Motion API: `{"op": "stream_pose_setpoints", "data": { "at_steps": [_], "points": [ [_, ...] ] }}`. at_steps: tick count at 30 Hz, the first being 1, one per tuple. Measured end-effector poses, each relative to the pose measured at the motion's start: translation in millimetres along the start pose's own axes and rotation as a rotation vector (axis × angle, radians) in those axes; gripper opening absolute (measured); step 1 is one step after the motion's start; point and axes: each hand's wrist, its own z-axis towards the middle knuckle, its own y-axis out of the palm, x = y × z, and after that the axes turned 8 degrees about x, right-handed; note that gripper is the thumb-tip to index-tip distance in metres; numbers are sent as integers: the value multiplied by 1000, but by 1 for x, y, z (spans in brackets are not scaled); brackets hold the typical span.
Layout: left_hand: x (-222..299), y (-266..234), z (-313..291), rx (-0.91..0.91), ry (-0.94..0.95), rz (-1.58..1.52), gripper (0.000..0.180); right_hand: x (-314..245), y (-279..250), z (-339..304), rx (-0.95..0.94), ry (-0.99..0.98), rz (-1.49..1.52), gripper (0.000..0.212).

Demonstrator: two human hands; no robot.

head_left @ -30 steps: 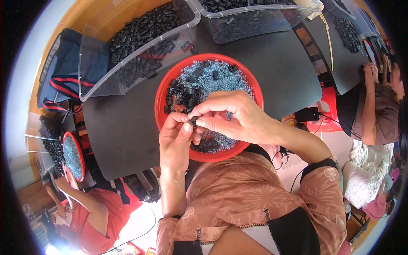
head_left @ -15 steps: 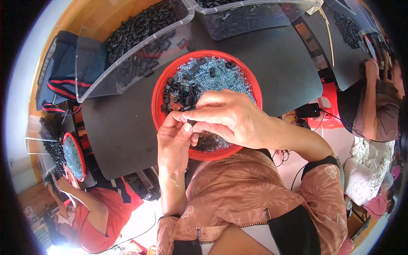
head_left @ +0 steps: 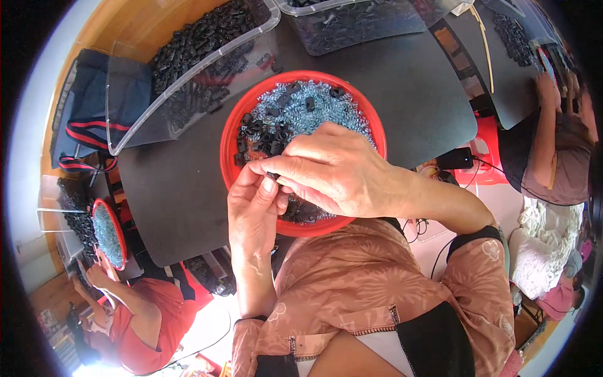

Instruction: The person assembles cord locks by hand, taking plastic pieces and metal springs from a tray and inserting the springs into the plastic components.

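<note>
Head view: the left hand (head_left: 254, 210) and right hand (head_left: 336, 171) meet fingertip to fingertip, pinched together on a small black part (head_left: 272, 175). They hover over the near rim of a red bowl (head_left: 230, 135) of blue-grey and black pieces, at the black tabletop's (head_left: 182, 188) near edge.

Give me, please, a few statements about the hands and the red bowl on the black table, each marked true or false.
1. Both hands meet over the red bowl. True.
2. The left hand and right hand pinch a small black part between their fingertips. True.
3. The bowl holds only black parts. False: it holds silvery-blue bits with black parts among them.
4. The clear bin behind the bowl holds white parts. False: it holds black ones.
5. The bowl stands on a black table. True.
</note>
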Motion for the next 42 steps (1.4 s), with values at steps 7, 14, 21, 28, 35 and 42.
{"op": "stream_pose_setpoints", "data": {
  "at_steps": [7,14,21,28,35,42],
  "points": [
    [-1,-2,0,38,-5,-2,16,2,0,0,-37,-38,-84,41],
    [2,7,3,58,88,161,23,4,-1,0,-21,329,219,13],
    [3,3,1,28,127,364,19,5,-4,0,-45,483,369,12],
    [7,2,-5,-10,116,426,16,8,-12,6,-244,936,821,18],
    [6,1,-1,-37,168,408,11,9,-9,3,-206,812,668,15],
    [-7,2,-7,-11,302,551,17,17,-11,-1,-245,606,548,13]
  ]
}}
